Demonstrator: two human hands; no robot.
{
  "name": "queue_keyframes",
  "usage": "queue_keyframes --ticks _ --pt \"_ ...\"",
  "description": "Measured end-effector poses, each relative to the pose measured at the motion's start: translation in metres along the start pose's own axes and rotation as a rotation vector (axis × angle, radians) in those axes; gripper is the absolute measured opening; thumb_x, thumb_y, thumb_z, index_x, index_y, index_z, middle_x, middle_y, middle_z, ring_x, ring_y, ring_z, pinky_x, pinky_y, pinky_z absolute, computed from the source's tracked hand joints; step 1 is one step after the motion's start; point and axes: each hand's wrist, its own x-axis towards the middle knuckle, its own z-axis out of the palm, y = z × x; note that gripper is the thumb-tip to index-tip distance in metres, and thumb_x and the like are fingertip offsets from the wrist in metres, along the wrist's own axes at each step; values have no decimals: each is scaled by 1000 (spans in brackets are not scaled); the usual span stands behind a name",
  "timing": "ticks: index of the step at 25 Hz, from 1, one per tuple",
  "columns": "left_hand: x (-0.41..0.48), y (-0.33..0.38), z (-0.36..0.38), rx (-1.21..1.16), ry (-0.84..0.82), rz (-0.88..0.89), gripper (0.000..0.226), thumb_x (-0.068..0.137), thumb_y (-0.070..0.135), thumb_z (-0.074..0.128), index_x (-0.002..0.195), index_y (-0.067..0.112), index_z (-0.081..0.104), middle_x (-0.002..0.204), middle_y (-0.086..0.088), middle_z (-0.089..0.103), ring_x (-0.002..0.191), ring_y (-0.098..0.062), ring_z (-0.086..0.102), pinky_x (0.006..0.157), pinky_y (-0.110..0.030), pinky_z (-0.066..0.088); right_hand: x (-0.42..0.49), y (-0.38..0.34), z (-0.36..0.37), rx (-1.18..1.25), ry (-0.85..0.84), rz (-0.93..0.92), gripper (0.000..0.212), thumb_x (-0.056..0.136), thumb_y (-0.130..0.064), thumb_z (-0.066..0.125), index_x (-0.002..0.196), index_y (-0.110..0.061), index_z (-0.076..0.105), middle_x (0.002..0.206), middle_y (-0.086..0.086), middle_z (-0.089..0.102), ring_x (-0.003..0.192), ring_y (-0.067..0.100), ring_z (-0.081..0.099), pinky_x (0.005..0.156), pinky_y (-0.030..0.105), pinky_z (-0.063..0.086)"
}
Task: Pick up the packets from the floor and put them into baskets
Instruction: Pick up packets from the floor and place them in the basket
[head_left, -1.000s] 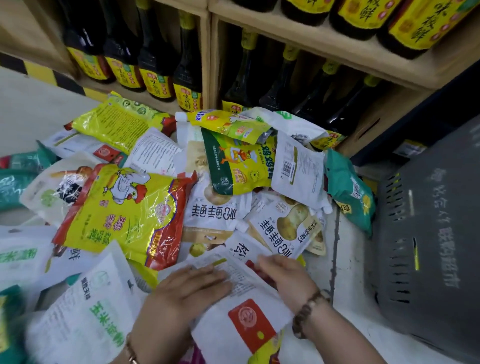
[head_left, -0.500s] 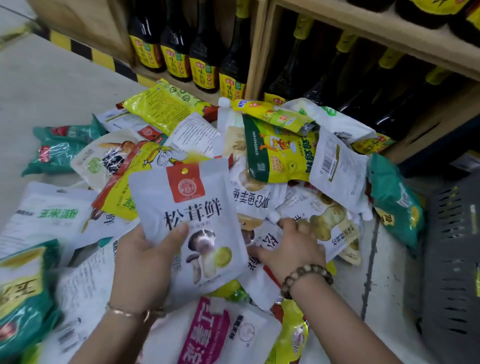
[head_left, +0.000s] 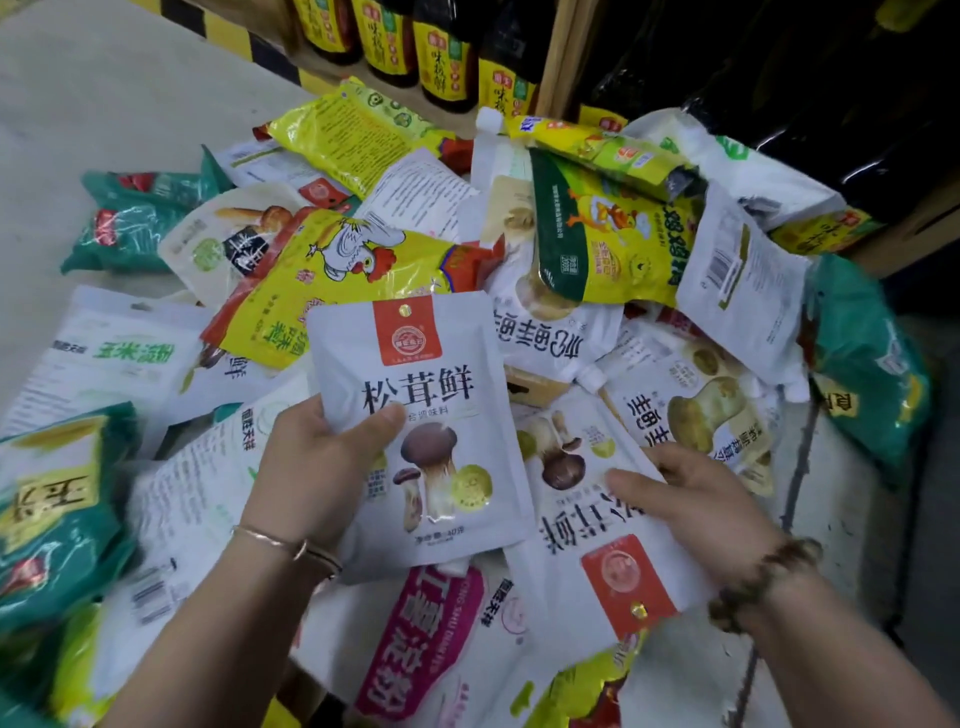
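My left hand (head_left: 317, 462) holds a white mushroom packet (head_left: 431, 415) with a red label upright above the pile, thumb across its front. My right hand (head_left: 696, 509) grips a second white mushroom packet (head_left: 592, 540) of the same kind, which lies upside down on the heap with its red label toward me. Several more packets cover the floor: a yellow chicken packet (head_left: 332, 270), a green and yellow packet (head_left: 608, 234), a teal packet (head_left: 862, 364) at right and a pink-labelled white packet (head_left: 415, 639) below. No basket is in view.
A wooden shelf (head_left: 558, 57) with dark sauce bottles (head_left: 441, 57) stands right behind the pile. Bare pale floor (head_left: 93, 93) lies at upper left, with a yellow-black stripe (head_left: 218, 26) along the shelf base. Teal bags (head_left: 57, 519) crowd the left edge.
My left hand lifted the white mushroom packet off the pile and turned it face up. My right hand shifted to a second matching packet. The view swung left, so the grey basket left the frame.
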Motion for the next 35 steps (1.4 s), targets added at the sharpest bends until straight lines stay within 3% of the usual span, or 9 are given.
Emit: queue_keyframes --ticks 8,13,16,20,23,26,29,32,35 --pt "-1 -6 9 60 -73 -62 21 81 8 68 63 18 73 65 3 72 55 -10 66 54 -28 54 -34 9 -42 495 115 -127 29 62 -15 64 90 -10 61 80 16 72 61 25 69 50 35 56" --pt "-15 -7 24 -47 -138 -126 16 76 17 69 64 26 76 70 0 73 59 -13 69 51 -24 54 -17 -1 10 466 104 -125 31 58 -17 70 88 -12 61 78 13 73 61 23 68 54 36 58" --pt "-16 -7 23 -99 -165 -130 12 56 35 69 65 31 76 71 2 73 61 -12 69 53 -25 54 -14 -5 36 405 169 -172 20 71 -6 73 83 -15 60 72 4 72 57 15 67 50 27 54" --pt "-17 -12 29 -3 -231 -94 9 63 13 74 59 21 75 65 5 72 57 -8 68 46 -16 49 -16 -1 58 216 178 -212 12 73 -29 71 79 -23 62 73 -5 71 65 10 67 57 29 54" --pt "-14 -14 30 7 -262 -71 19 68 5 73 60 23 74 67 6 72 60 -6 68 49 -15 50 8 3 33 139 425 -209 12 77 -30 69 79 -22 60 81 -2 68 74 11 63 67 26 49" --pt "-12 -13 27 22 -292 -88 15 65 8 75 63 23 75 70 3 73 62 -9 69 53 -19 54 45 -4 -20 -357 442 -283 35 80 -7 67 112 -19 57 116 4 60 103 18 57 83 23 42" --pt "-11 -14 23 -14 -333 -122 20 54 23 74 73 24 76 77 -3 74 69 -19 71 62 -29 59 81 -13 -59 -1173 6 -314 91 72 -14 76 146 -27 24 153 4 21 138 20 23 108 27 24" --pt "-10 -16 22 -13 -338 -129 25 52 25 74 74 15 75 77 -3 74 68 -19 72 60 -27 58 99 -20 -69 -1380 -138 -326 125 49 -49 86 147 -32 10 154 0 13 141 21 14 114 36 21" --pt "-9 -16 22 -3 -361 -129 27 54 25 73 79 16 73 79 -3 75 71 -19 72 62 -27 58 97 -18 -65 -1385 -15 -398 116 39 -61 83 136 -28 28 137 7 36 128 25 30 102 38 33"
